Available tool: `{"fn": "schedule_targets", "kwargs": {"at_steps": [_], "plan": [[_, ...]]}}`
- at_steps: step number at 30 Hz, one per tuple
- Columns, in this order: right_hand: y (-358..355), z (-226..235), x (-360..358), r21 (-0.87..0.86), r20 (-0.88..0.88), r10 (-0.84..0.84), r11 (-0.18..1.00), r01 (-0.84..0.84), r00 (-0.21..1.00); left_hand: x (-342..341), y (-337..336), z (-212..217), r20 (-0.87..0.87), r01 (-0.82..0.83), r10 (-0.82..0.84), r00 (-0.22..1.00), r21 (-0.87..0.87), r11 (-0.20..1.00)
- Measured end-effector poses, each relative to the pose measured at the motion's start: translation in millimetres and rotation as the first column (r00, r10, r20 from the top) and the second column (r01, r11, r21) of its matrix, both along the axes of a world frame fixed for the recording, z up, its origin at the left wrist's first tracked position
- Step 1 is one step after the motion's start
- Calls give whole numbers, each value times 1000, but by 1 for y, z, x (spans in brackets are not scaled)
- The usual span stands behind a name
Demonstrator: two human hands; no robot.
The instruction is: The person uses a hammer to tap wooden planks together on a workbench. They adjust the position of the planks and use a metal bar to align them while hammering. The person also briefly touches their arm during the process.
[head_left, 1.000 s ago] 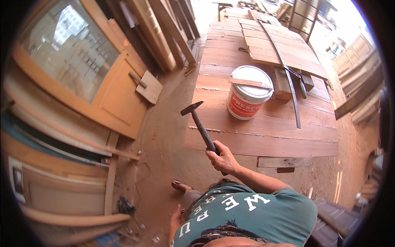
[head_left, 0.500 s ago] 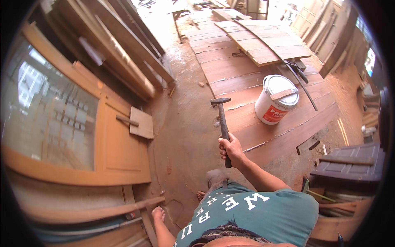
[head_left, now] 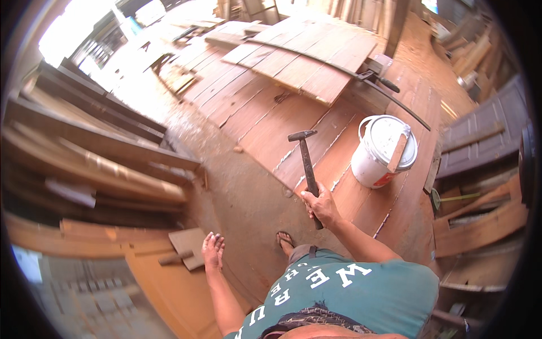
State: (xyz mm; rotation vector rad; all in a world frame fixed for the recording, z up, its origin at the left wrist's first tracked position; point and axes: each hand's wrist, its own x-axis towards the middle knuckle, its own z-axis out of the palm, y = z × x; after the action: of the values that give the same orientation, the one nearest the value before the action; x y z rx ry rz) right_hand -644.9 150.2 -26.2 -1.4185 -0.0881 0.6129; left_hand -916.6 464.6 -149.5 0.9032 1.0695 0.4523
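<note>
My right hand (head_left: 320,206) grips the dark handle of a hammer (head_left: 306,161), whose metal head points away from me over the reddish wooden boards (head_left: 265,130) lying on the ground. My left hand (head_left: 213,250) hangs at my side with its fingers apart, holding nothing, near a small flat wood offcut (head_left: 189,247). A white plastic bucket (head_left: 384,151) with a lid and a strip of wood lying on top stands on the boards just right of the hammer.
Long planks (head_left: 96,164) are stacked at the left. A wooden door panel (head_left: 164,288) lies at lower left. A dark metal bar (head_left: 389,93) lies across the boards at the back. More doors and timber (head_left: 480,169) fill the right side. My sandalled foot (head_left: 285,240) stands on the dirt floor.
The view has swung round to the left as I turn. The hammer stays in my right hand, and my left hand has come into view at my side.
</note>
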Motion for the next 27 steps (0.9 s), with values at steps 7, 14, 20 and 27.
{"fn": "schedule_targets", "kwargs": {"at_steps": [7,14,20,27], "plan": [[48,-8,119,-62,349,-473,850,524,809,207,145,70,239,190,-198,951,55,980],[79,-3,231,-158,714,-560,456,876,421,415,266,100,359,405,-421,833,121,906],[92,-27,294,-201,604,-718,285,937,347,580,315,108,347,606,-595,725,89,790],[137,4,300,-317,671,-683,87,944,289,730,311,112,218,684,-675,705,42,728]]}}
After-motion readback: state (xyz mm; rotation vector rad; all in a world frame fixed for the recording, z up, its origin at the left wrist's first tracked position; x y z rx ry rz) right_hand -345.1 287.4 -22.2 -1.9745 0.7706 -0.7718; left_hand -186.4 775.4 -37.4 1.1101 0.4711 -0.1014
